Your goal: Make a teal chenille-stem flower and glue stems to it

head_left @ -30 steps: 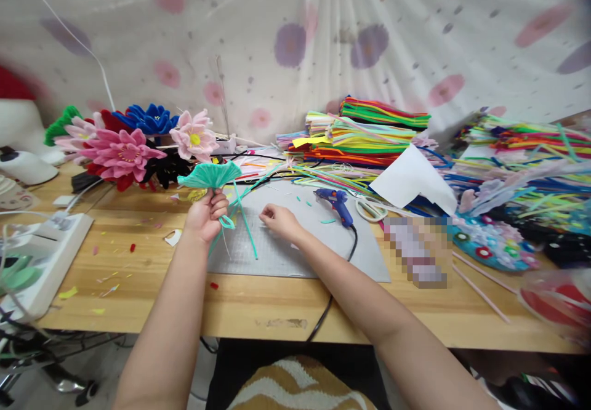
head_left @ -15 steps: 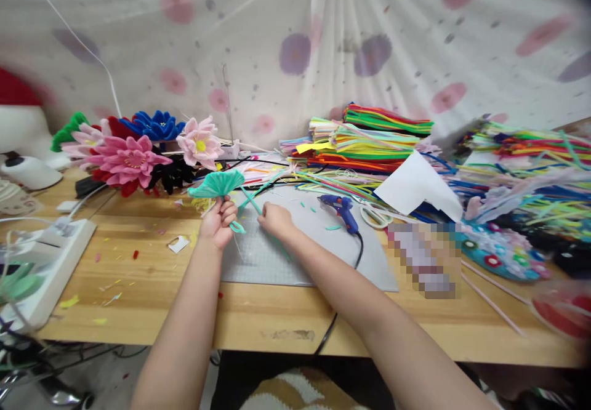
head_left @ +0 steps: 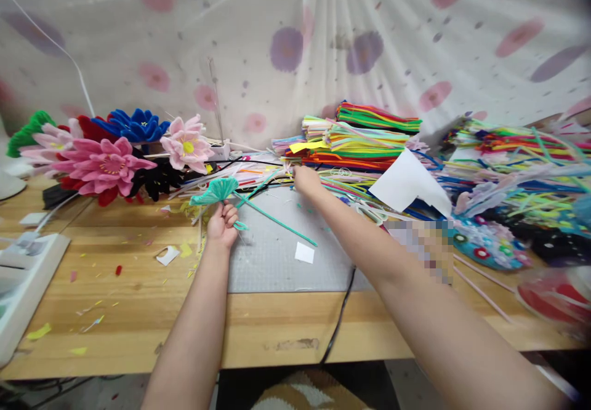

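Note:
My left hand (head_left: 222, 225) is closed round the base of a teal fan-shaped piece (head_left: 215, 191) made of fuzzy stems, above the left part of the grey mat (head_left: 272, 268). A teal loop sticks out under my fingers. One long teal stem (head_left: 286, 228) slants down across the mat from beside the piece. Farther back, my right hand (head_left: 305, 181) reaches to the loose coloured stems at the mat's far edge. Its fingers are pressed together, and what they hold, if anything, is too small to make out. A small white paper square (head_left: 305, 252) lies on the mat.
Fuzzy flowers (head_left: 108, 167) stand at the left, beyond a white power strip (head_left: 34, 299). Bundles of coloured stems (head_left: 369, 136) are piled at the back. A white sheet (head_left: 410, 182) and a blue decorated piece (head_left: 489, 247) lie right. A black cable (head_left: 340, 321) crosses the table's front edge.
My right hand has moved from the teal stem to the loose stems farther back. The long stem now lies free, and the white square shows. My right forearm now covers most of the glue gun.

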A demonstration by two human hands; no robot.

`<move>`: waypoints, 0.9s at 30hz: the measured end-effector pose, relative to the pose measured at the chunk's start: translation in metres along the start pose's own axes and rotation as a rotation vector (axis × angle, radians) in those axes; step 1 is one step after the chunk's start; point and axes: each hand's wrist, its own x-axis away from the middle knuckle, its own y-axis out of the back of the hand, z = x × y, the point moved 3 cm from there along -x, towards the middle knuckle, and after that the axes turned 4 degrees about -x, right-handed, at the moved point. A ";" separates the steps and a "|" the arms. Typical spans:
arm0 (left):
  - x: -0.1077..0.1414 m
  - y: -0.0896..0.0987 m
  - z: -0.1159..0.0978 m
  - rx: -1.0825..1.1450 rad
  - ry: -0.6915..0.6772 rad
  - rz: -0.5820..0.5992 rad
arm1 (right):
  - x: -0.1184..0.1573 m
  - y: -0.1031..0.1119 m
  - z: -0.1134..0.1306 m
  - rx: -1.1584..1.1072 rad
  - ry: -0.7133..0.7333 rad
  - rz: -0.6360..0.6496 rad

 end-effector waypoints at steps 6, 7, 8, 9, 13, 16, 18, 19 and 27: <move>-0.001 -0.001 0.001 0.021 -0.005 0.020 | -0.030 -0.010 -0.009 0.057 -0.060 0.040; 0.000 -0.001 0.001 0.023 0.004 0.018 | -0.033 -0.013 -0.010 0.067 -0.066 0.043; 0.000 -0.001 0.002 0.024 0.013 0.015 | -0.034 -0.016 -0.010 0.074 -0.067 0.046; 0.000 -0.001 0.003 0.024 0.024 0.012 | -0.035 -0.018 -0.010 0.080 -0.063 0.047; 0.000 -0.003 0.005 0.026 0.059 0.014 | -0.034 -0.023 -0.009 0.081 -0.008 0.023; 0.000 -0.003 0.007 0.034 0.071 0.022 | -0.033 -0.017 -0.003 0.075 0.015 -0.035; 0.000 -0.004 0.008 0.034 0.077 0.025 | -0.034 -0.009 0.004 0.024 0.033 -0.107; 0.000 -0.004 0.008 0.033 0.078 0.027 | -0.034 -0.003 0.010 -0.028 0.054 -0.155; 0.002 -0.002 0.000 0.059 0.035 0.034 | 0.020 0.044 0.084 -0.855 0.449 -0.486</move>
